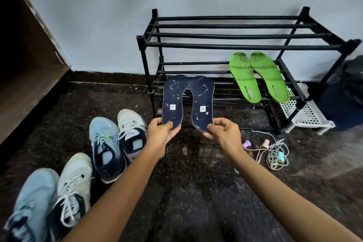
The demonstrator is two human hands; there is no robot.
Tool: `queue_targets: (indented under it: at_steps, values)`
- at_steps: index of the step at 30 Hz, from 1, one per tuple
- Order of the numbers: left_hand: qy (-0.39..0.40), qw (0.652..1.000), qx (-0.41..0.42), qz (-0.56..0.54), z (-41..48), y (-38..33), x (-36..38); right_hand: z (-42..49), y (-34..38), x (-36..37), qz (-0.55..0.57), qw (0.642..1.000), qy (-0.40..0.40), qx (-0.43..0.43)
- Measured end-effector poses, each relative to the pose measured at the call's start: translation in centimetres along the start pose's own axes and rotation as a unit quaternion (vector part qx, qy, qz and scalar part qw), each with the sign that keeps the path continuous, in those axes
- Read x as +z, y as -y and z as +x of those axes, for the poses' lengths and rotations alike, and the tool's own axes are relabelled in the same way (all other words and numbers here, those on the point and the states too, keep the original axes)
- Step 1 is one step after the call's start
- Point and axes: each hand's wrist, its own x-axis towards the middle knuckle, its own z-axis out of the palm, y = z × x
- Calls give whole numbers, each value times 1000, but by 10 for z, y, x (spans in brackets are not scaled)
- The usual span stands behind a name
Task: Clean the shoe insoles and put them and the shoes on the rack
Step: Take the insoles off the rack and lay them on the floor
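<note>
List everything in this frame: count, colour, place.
navy insoles: 2, navy, white-specked, one per hand
green insoles: 2, green, on rack below top shelf, right
rack: 1, black, against wall
shoes: 4, two blue, two white, floor left
cables: 1 tangle, pale, floor right
tray: 1, white, under rack's right end
bag: 1, dark, far right
cabinet: 1, brown, left
left hand: grips one navy insole's heel
right hand: grips the other's heel

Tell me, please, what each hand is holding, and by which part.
The left hand pinches the left dark blue insole at its heel end; the right hand pinches the right dark blue insole, also at its heel end.
</note>
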Motion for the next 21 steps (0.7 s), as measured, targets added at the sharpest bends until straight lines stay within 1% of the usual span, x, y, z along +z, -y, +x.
queue_targets:
  at_steps: [5,8,12,17,21]
  values:
    - [5,1000,18,-2,-49,40,-29,-51,-35,-13,21,1000,17,0]
    - [0,1000,6,7,-70,71,-45,-75,-59,-19,25,999,18,12]
    - [-25,999,-23,13,-87,109,-61,-95,-92,-25,-4,999,-1,32]
    - [-52,996,-59,32,-97,148,-79,-109,-130,-36,-49,995,-2,89]
    - [-97,989,-104,48,-96,175,-95,-109,-152,-38,-75,985,-5,157]
